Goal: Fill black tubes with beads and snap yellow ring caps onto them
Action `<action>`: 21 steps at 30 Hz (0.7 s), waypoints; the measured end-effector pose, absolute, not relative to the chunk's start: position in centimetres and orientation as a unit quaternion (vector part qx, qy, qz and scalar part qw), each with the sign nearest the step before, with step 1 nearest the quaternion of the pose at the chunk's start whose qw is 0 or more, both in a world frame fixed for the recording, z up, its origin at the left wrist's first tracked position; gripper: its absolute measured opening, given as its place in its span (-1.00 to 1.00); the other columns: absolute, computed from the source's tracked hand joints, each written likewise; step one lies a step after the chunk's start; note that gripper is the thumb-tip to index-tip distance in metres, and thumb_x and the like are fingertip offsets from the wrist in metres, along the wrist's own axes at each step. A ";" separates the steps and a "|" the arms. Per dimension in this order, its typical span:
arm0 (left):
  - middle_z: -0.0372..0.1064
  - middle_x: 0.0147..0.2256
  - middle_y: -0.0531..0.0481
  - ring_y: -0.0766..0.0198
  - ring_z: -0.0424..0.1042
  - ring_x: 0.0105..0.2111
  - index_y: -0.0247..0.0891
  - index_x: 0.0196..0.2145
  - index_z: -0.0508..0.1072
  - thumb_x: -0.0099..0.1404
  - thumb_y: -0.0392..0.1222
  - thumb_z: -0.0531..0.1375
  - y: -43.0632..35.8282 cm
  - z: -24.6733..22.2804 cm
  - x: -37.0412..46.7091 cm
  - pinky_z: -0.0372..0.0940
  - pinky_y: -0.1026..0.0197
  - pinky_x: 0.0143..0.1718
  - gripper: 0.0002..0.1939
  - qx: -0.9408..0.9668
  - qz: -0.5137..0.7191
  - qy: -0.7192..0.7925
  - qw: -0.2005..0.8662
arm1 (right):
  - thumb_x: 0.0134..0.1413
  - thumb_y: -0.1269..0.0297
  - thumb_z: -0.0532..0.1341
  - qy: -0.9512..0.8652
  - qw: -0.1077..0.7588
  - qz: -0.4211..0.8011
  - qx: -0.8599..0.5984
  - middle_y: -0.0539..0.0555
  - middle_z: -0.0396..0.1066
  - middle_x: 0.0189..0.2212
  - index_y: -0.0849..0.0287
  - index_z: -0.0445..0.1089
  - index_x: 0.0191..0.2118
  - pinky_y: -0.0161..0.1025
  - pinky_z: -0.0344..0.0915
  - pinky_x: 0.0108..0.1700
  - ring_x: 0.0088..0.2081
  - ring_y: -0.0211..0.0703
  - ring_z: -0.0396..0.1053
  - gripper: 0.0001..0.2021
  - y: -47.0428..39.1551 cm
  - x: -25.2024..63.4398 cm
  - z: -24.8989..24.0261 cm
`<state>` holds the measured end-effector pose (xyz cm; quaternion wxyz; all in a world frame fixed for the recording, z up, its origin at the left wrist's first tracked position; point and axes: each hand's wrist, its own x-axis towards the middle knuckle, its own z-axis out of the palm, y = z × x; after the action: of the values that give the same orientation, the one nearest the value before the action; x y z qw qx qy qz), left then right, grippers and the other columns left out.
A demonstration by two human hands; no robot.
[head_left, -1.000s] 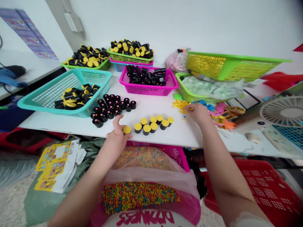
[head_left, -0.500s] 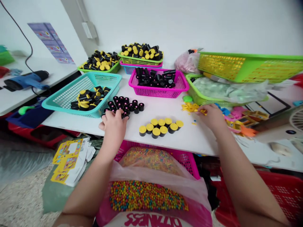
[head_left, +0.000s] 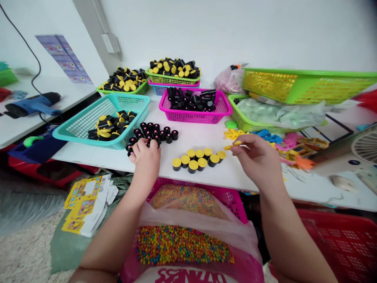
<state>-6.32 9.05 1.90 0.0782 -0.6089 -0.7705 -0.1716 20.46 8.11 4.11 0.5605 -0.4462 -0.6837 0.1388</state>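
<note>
My left hand (head_left: 147,157) is at the near edge of a cluster of short black cylinders (head_left: 156,129) with pink dots on top. Its fingers are curled down on one of the black cylinders, which they partly hide. My right hand (head_left: 259,159) pinches a small flat yellow piece (head_left: 232,146) between thumb and fingertips, just above the table. Left of that hand stand several black cylinders with yellow caps (head_left: 193,166), upright in a group. Loose yellow pieces (head_left: 232,134) lie behind the right hand.
A turquoise basket (head_left: 70,135) and a magenta basket (head_left: 196,117) hold more cylinders. Green baskets (head_left: 297,88) stand at the back right, near a fan (head_left: 365,147). Below the table edge (head_left: 224,184) sits a bag of coloured beads (head_left: 182,243). A blue heat gun (head_left: 35,104) lies far left.
My right hand has lifted from the yellow pile and come nearer with a flat yellow piece. My left hand has shifted slightly right and its fingers have closed in at the black cylinders.
</note>
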 end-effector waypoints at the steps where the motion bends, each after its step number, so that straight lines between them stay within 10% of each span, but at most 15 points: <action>1: 0.37 -0.05 -0.31 -0.17 0.32 -0.01 -0.26 -0.21 0.38 0.37 -0.20 0.08 8.2 2.6 -6.2 0.18 -0.15 -0.07 -0.87 -0.618 -0.185 -0.762 0.055 | 0.09 0.36 0.29 -0.683 0.574 0.168 -0.419 0.01 0.41 -0.33 0.07 0.40 -0.27 -0.21 0.45 -0.28 -0.28 -0.18 0.43 -0.92 7.2 19.5 4.5; 6: 0.44 -0.32 -0.02 0.15 0.44 -0.31 -0.19 -0.25 0.29 0.27 -0.25 0.15 3.4 5.0 -5.4 0.17 -0.07 0.01 -0.91 -0.692 -0.350 -0.619 -0.123 | 0.13 0.46 0.28 -0.713 0.582 0.198 -0.338 0.07 0.49 -0.21 0.03 0.46 -0.21 -0.16 0.50 -0.16 -0.14 -0.10 0.50 -0.83 3.2 15.1 5.9; 13: 0.38 -0.04 -0.08 0.09 0.47 -0.06 -0.12 -0.07 0.25 0.13 -0.21 0.36 -0.4 4.2 -5.5 0.35 0.06 -0.05 -0.54 -0.617 -0.493 -0.434 -0.433 | 0.15 0.59 0.19 -0.768 0.590 0.113 -0.222 0.10 0.49 -0.05 0.02 0.46 -0.03 -0.03 0.53 -0.02 -0.01 -0.04 0.51 -0.64 2.1 12.8 2.9; 21: 0.30 0.06 -0.15 0.16 0.34 0.09 -0.15 -0.13 0.17 0.29 -0.35 0.22 -0.9 4.3 -4.9 0.21 0.04 0.16 -0.70 -0.631 -0.492 -0.328 -0.502 | 0.19 0.41 0.27 -0.754 0.619 0.115 -0.187 0.11 0.52 -0.12 0.02 0.46 -0.01 0.05 0.59 -0.09 -0.02 0.05 0.52 -0.73 1.6 13.2 1.7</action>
<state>-4.86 -0.88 4.33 -0.5020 -0.6315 -0.3275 -0.4919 13.16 1.56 1.67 0.6192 -0.1870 -0.7539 0.1147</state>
